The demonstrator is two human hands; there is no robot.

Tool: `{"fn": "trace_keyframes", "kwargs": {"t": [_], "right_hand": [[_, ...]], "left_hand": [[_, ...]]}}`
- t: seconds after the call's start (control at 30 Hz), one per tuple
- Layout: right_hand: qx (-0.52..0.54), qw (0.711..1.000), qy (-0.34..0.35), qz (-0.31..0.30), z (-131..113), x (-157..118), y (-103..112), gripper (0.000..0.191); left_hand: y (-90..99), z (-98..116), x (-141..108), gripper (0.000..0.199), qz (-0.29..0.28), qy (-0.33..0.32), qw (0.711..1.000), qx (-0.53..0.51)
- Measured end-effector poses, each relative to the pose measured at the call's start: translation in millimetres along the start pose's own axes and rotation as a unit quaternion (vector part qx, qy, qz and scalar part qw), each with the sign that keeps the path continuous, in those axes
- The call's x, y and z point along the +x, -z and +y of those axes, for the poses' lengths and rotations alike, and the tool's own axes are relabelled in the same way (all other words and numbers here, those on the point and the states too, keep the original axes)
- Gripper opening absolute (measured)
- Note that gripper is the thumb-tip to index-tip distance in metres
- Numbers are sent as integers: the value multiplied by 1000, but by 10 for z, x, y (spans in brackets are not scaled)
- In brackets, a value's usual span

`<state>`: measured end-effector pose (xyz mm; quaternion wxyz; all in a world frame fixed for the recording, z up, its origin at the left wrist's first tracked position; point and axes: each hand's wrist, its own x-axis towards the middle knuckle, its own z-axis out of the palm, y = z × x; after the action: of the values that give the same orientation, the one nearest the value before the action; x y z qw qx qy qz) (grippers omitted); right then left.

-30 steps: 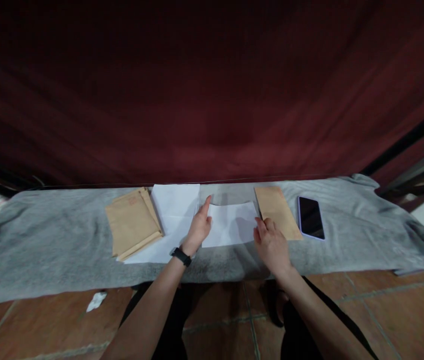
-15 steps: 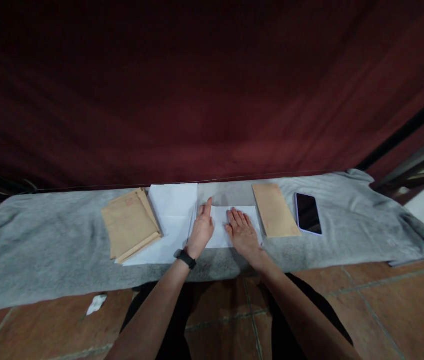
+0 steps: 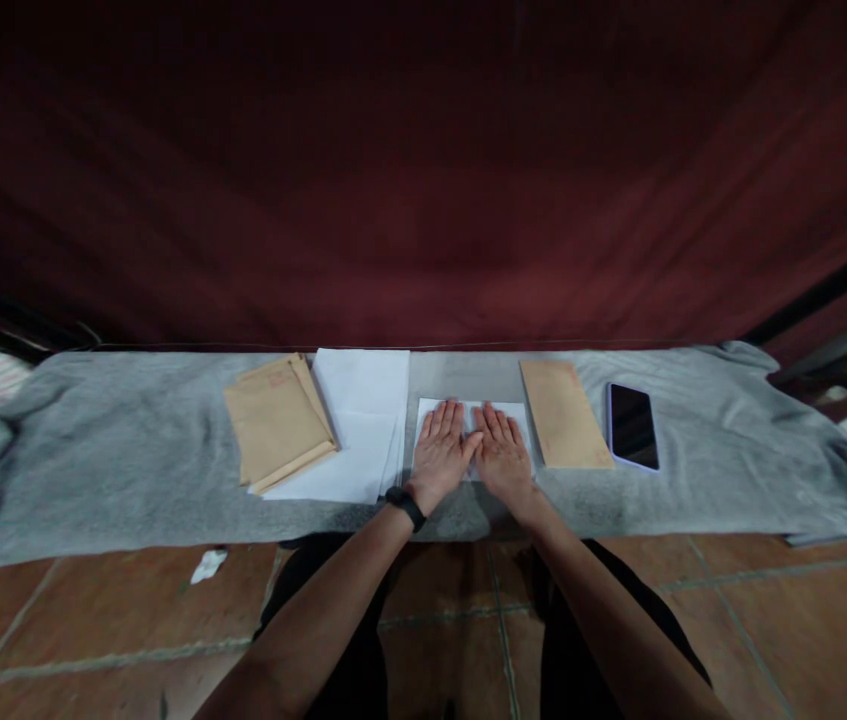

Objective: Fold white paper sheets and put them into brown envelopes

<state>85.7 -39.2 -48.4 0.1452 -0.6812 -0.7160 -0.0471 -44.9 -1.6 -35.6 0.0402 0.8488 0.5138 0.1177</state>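
Observation:
A folded white sheet of paper (image 3: 426, 408) lies on the grey cloth, mostly covered by my two hands. My left hand (image 3: 443, 450) is flat on its left part, fingers stretched forward and thumb out to the right. Beside it my right hand (image 3: 502, 452) presses flat on the right part, close to the left thumb. To the right of the paper is a single brown envelope (image 3: 567, 415). Left of my hands, a stack of white paper (image 3: 367, 400) is partly overlapped by a pile of brown envelopes (image 3: 278, 420).
A phone (image 3: 633, 427) in a pale purple case lies right of the single envelope. The grey cloth (image 3: 130, 450) covers a long narrow surface, with a dark red curtain (image 3: 423, 200) behind it. A white scrap (image 3: 208, 565) is on the tiled floor.
My left hand has gone from near the paper's left edge, fingers partly bent, to lying flat on it beside my right hand. The whole view has shifted slightly.

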Motion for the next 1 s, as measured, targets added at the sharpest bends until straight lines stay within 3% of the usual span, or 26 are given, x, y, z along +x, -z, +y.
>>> {"fn": "trace_keyframes", "kwargs": {"t": [0.2, 0.37, 0.53, 0.77, 1.0], "right_hand": [[9, 998, -18, 67, 130, -58, -83, 55], [14, 995, -34, 88, 171, -126, -101, 57], [30, 996, -49, 73, 172, -105, -28, 57], [99, 995, -5, 11, 63, 117, 106, 58], [66, 998, 4, -10, 45, 124, 22, 57]], "left_hand": [[38, -113, -28, 63, 2, 42, 999, 34], [59, -104, -44, 60, 8, 67, 997, 33], [85, -56, -44, 61, 48, 78, 995, 27], [0, 118, -13, 56, 9, -48, 999, -7], [-17, 16, 21, 56, -19, -14, 1000, 21]]}}
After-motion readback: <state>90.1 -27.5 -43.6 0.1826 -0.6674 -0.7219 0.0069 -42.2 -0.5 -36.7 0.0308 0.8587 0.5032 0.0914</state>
